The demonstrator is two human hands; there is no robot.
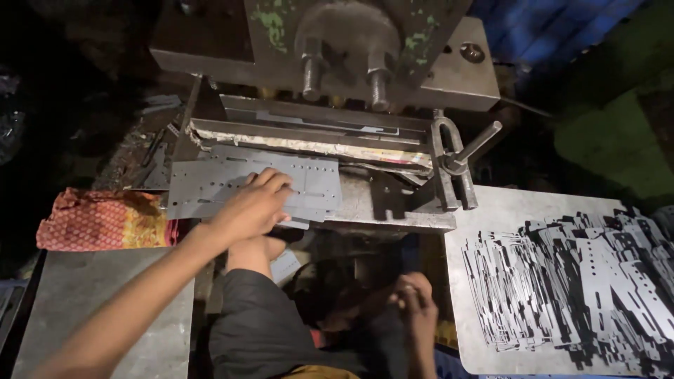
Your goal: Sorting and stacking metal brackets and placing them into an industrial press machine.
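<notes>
Left hand [254,205] is pressing flat, fingers together, on a grey perforated rectangular metal plate [232,184] lying mid-frame under the press; right hand [414,295], lower centre, is resting loosely curled, holding nothing

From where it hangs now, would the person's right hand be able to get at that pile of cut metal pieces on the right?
Probably yes. The right hand hangs low beside the tray, and nothing stands between it and the pile of cut metal pieces.

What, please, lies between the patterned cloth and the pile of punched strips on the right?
In the head view, the left hand on a perforated plate, then the press bed.
</notes>
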